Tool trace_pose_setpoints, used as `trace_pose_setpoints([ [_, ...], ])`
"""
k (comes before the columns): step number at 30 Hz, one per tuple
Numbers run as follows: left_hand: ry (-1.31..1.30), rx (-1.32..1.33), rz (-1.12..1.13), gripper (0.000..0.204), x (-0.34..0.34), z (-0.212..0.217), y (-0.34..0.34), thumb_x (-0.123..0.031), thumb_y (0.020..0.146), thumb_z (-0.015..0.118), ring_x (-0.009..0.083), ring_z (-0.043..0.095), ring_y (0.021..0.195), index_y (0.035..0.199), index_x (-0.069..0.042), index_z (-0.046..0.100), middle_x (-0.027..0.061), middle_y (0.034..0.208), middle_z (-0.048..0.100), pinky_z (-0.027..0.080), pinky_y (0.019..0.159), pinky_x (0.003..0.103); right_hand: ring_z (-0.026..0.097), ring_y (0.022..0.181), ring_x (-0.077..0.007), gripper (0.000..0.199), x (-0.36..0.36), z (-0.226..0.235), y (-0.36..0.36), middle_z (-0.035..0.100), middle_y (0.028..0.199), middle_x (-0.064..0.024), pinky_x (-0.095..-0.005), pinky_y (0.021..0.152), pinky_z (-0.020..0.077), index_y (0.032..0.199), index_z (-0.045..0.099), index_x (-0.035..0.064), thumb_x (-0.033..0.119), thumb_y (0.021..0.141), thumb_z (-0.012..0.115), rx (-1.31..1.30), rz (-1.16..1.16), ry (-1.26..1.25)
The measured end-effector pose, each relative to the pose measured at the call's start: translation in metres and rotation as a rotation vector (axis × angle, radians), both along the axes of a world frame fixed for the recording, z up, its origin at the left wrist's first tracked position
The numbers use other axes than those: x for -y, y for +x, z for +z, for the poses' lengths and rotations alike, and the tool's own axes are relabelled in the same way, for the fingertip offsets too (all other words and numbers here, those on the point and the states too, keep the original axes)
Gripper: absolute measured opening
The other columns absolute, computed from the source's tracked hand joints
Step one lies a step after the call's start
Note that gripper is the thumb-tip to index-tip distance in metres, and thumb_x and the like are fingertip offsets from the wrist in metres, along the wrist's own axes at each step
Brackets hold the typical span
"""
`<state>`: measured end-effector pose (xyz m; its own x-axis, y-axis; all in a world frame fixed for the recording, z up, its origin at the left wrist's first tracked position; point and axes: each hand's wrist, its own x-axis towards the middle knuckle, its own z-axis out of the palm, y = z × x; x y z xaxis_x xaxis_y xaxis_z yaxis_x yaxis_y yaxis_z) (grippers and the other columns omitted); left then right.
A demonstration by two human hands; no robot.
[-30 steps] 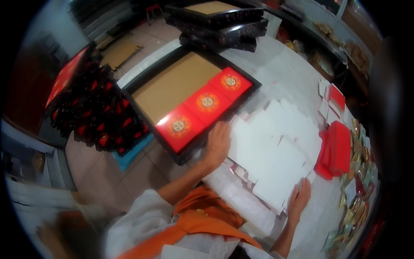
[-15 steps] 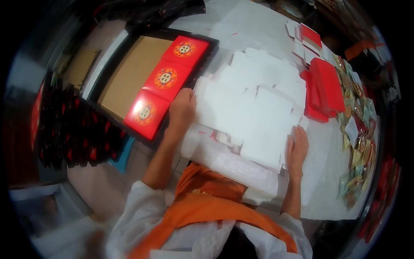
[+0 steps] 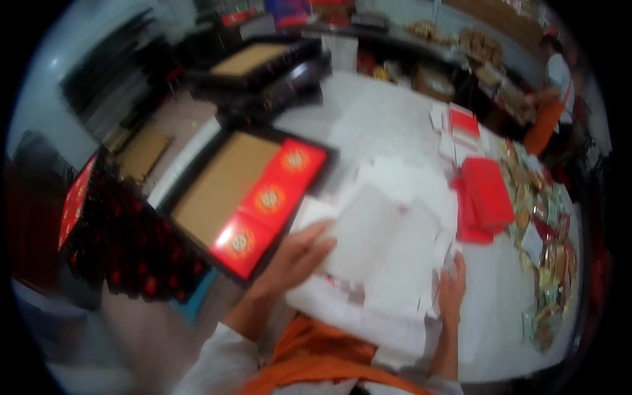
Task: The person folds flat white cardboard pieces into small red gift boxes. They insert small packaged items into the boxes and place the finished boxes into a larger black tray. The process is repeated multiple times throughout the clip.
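A pile of flat white carton blanks (image 3: 401, 276) lies in front of me on the table. My left hand (image 3: 296, 258) is at the pile's left side, thumb and fingers closed on the edge of a greyish-white carton blank (image 3: 365, 230) that looks tilted up; blur softens the grip. Along the pile's right edge rests my right hand (image 3: 451, 289), its fingers extended and slightly bent. To the left, a black-rimmed tray (image 3: 191, 148) with a tan base holds a row of three red square boxes (image 3: 268, 199) with round gold emblems.
Red boxes (image 3: 487, 197) stand right of the pile, with red and white cartons (image 3: 463, 125) behind. Wrapped packets (image 3: 543, 263) line the right edge. More black trays (image 3: 263, 69) are stacked at the back. A person in an orange apron (image 3: 556, 99) stands far right.
The view has tipped up, showing more of the room. My left hand has moved from beside the tray onto the pile, and a blank there now looks raised. My right hand stays at the right edge.
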<state>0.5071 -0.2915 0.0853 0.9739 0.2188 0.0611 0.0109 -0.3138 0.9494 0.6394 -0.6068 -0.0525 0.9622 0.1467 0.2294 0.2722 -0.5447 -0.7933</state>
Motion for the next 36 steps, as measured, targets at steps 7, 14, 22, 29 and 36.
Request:
trace_pose_setpoints([
  [7, -0.373, -0.159, 0.416, 0.042, -0.011, -0.06, 0.036, -0.012, 0.086, 0.049, 0.017, 0.05, 0.1, 0.122, 0.006, 0.04, 0.0145, 0.112, 0.051, 0.042, 0.083, 0.028, 0.036, 0.122, -0.0256, 0.045, -0.008, 0.037, -0.001, 0.04, 0.129, -0.0183, -0.0348, 0.101, 0.0259, 0.127, 0.034, -0.0038, 0.007, 0.084, 0.044, -0.09, 0.107, 0.232],
  [14, -0.556, 0.143, 0.291, 0.04, -0.023, -0.061, 0.021, -0.011, 0.084, 0.052, 0.0208, 0.051, 0.102, 0.12, 0.004, 0.043, 0.0121, 0.108, 0.053, 0.045, 0.082, 0.034, 0.039, 0.118, -0.0236, 0.044, -0.003, 0.038, -0.002, 0.041, 0.128, -0.0163, -0.0327, 0.099, 0.0296, 0.128, 0.035, -0.0018, 0.013, 0.088, 0.045, -0.151, 0.107, 0.245],
  [22, -0.739, 0.104, 0.253, 0.037, -0.019, -0.062, -0.02, -0.01, 0.086, 0.046, 0.0195, 0.052, 0.1, 0.121, 0.003, 0.042, 0.0106, 0.11, 0.054, 0.042, 0.087, 0.031, 0.05, 0.099, -0.0142, 0.04, -0.004, 0.062, -0.006, 0.052, 0.112, -0.0106, -0.0259, 0.086, 0.0396, 0.124, 0.04, -0.0019, 0.01, 0.087, 0.047, -0.511, 0.033, 0.626],
  [29, -0.953, 0.133, -0.185, 0.06, -0.023, -0.059, -0.052, -0.026, 0.087, 0.048, 0.0257, 0.037, 0.121, 0.134, 0.001, 0.022, 0.0149, 0.132, 0.035, 0.029, 0.1, 0.038, 0.053, 0.089, -0.0101, 0.035, 0.004, 0.073, -0.009, 0.056, 0.103, -0.0053, -0.0243, 0.078, 0.0433, 0.118, 0.046, -0.0023, 0.007, 0.084, 0.05, -0.552, 0.167, 0.49],
  [36, 0.014, 0.276, -0.533, 0.05, 0.027, -0.028, 0.005, -0.018, 0.077, 0.065, 0.0205, 0.054, 0.099, 0.12, -0.005, 0.043, 0.0113, 0.111, 0.053, 0.044, 0.083, 0.033, 0.05, 0.088, -0.0074, 0.039, -0.009, 0.069, -0.043, 0.056, 0.099, -0.0026, -0.0233, 0.078, 0.0421, 0.124, 0.042, 0.0, 0.007, 0.086, 0.049, -0.494, 0.457, 0.397],
])
